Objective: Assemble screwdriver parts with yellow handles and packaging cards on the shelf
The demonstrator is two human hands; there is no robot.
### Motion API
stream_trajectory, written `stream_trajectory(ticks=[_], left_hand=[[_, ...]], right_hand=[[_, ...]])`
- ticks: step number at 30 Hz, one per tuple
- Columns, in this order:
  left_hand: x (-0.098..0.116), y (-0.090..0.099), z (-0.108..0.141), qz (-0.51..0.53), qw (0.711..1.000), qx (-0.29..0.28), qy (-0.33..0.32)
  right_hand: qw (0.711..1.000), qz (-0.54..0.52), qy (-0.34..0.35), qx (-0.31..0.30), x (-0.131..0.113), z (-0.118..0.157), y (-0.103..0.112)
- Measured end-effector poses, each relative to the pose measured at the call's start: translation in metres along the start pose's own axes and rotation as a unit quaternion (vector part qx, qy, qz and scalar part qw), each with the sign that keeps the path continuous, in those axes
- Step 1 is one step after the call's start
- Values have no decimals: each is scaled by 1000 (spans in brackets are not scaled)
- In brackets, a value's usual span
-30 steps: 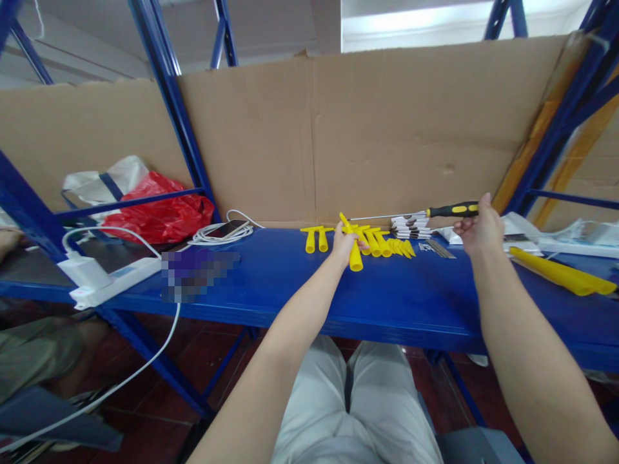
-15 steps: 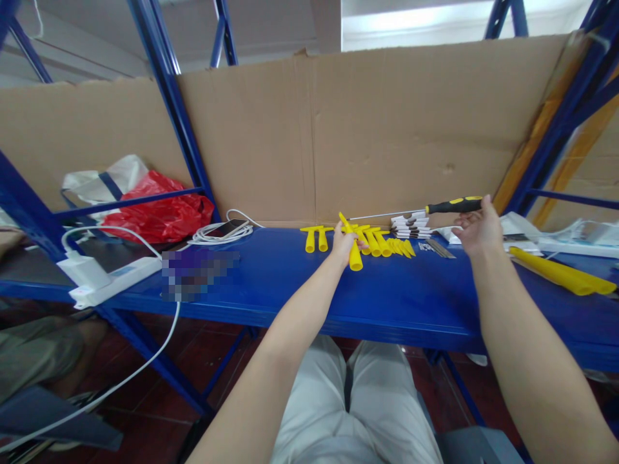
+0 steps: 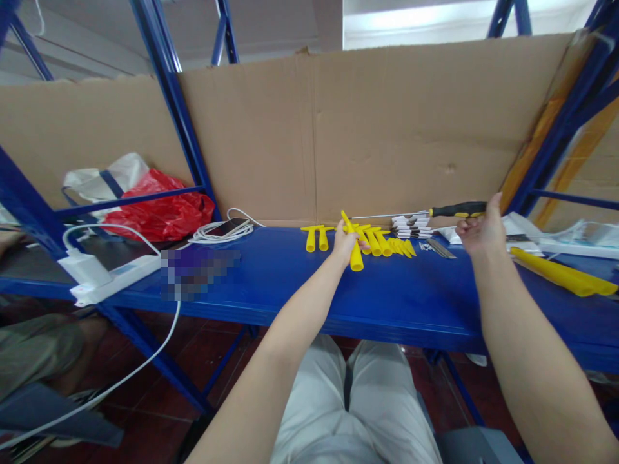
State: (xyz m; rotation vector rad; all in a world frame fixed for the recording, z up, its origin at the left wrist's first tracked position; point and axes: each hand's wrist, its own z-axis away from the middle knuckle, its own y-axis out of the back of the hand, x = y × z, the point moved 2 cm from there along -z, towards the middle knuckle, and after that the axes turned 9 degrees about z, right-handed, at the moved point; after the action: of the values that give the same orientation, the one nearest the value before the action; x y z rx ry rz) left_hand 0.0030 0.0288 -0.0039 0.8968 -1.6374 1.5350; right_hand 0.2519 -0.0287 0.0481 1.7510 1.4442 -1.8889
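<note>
Screwdriver (image 3: 457,209) right of centre is turning, so driving seems to be progressing; my right hand (image 3: 481,232) is loosely holding it, my left hand (image 3: 344,243) gripping a yellow tee (image 3: 356,260).

One camera sits up on the person's head. It looks forward and down over the long, flat, blue metal counter (image 3: 271,277) across the middle of the frame. The person's pale cloth trousers (image 3: 329,412) are close, at bottom middle. The big, flat, brown cardboard wall (image 3: 387,129) is farther away, near the top.
</note>
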Motion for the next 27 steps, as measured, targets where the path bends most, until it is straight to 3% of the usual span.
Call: stream_trajectory(ticks=[9, 19, 27], left_hand=[[2, -1, 2, -5, 1000, -1, -1], [0, 0, 2, -2, 1000, 13, -3], [0, -1, 2, -12, 1000, 6, -16]], right_hand=[[998, -50, -41, -21, -8, 13, -5], [997, 39, -32, 63, -5, 8, -4], [999, -2, 12, 36, -5, 9, -3]])
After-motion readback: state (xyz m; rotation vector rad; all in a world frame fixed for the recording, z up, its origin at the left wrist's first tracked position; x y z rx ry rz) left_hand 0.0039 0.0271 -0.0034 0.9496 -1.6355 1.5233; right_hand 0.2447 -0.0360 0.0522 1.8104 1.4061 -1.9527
